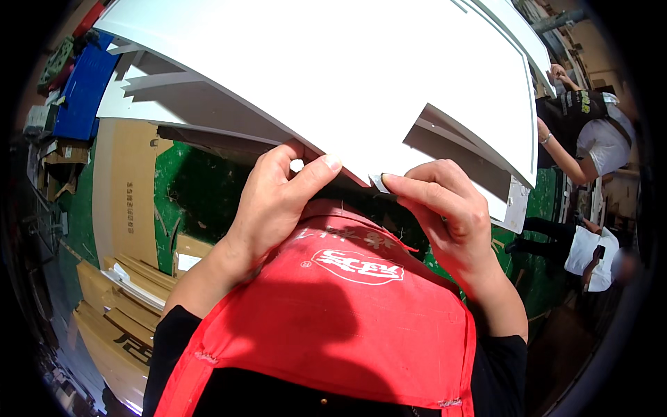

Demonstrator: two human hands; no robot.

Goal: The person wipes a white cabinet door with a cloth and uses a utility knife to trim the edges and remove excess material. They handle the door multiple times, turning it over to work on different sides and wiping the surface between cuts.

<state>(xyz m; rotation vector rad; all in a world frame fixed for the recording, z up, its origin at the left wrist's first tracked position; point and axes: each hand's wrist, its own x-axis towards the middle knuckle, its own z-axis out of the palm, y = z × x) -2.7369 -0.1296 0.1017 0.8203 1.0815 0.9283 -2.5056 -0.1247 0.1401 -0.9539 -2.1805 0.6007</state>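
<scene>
A large white panel [306,76] stretches out in front of me, with a rectangular notch cut into its near right side. My left hand [274,191] is closed on the panel's near edge, thumb on top and fingers curled below. A small white bit [297,165] shows between its thumb and index finger; its kind cannot be made out. My right hand [448,208] pinches a small, thin greyish-white flat piece [379,183] between thumb and fingers. This piece is at the panel's corner beside the notch; whether it touches the edge is unclear.
Beneath lies another white panel [174,97]. Flattened cardboard [125,194] and stacked cartons [118,299] are at the left, on a green floor [201,174]. A blue box [87,90] stands far left. At the right are two people, one [604,146] beside another white panel, one [590,254] farther off.
</scene>
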